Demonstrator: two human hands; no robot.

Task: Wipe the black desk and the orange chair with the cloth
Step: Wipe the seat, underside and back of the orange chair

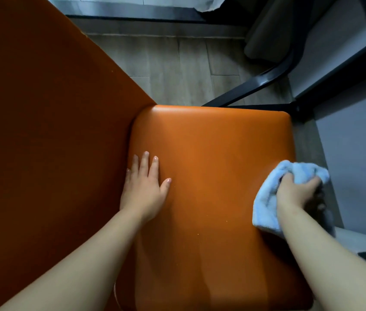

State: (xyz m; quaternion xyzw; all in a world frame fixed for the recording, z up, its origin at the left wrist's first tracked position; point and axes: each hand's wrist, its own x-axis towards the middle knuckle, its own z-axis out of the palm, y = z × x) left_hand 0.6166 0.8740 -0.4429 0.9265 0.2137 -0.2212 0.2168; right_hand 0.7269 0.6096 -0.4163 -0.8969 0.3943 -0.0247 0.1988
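Note:
The orange chair fills most of the view: its seat (218, 167) lies in the middle and its backrest (43, 131) rises along the left. My left hand (146, 185) rests flat on the seat near the backrest, fingers straight and spread. My right hand (298, 191) grips a bunched light blue cloth (265, 205) at the seat's right edge. The cloth hangs partly over that edge. Part of the black desk frame (256, 84) shows at the upper right.
Grey wood-look floor (177, 63) lies beyond the seat. A dark curtain (272, 30) hangs at the top right. A pale grey panel (357, 153) stands close to the chair's right side, with a narrow gap between them.

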